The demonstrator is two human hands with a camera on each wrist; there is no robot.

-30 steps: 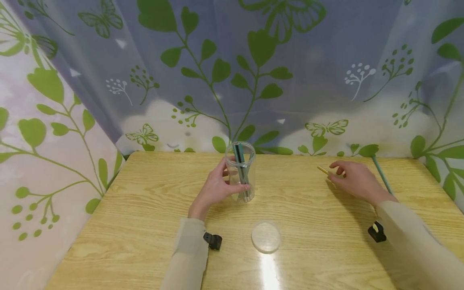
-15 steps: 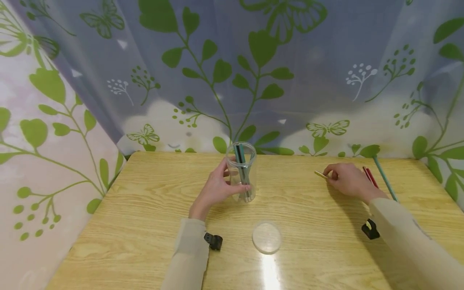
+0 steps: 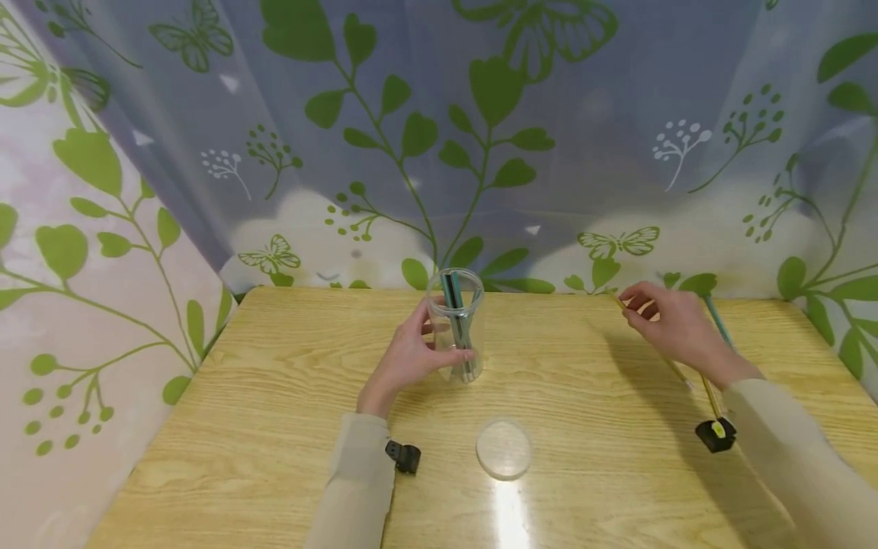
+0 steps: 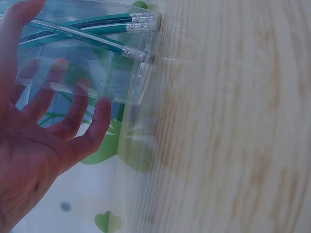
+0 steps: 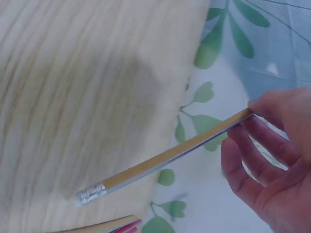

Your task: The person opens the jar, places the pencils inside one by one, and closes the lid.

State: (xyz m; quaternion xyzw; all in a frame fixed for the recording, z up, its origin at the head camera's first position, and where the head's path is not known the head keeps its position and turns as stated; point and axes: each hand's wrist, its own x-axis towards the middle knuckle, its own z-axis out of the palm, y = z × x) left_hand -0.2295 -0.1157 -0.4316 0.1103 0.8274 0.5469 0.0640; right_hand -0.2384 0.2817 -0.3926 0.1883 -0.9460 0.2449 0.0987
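My left hand is wrapped around a clear jar standing near the table's back edge. Inside it lean several teal pencils, eraser ends down. To the right, my right hand pinches a yellow pencil between thumb and fingers. The pencil slants above the table, its silver-banded eraser end lower and pointing back toward the wrist. Below the right wrist lies another yellow pencil, with red pencils beside it in the right wrist view.
A round clear lid lies on the wooden table in front of the jar. A teal pencil lies behind the right hand, partly covered. A leaf-patterned curtain hangs along the back edge.
My right hand has picked the yellow pencil up off the table; both have moved up and slightly right. The left hand keeps its grip on the jar, unmoved.
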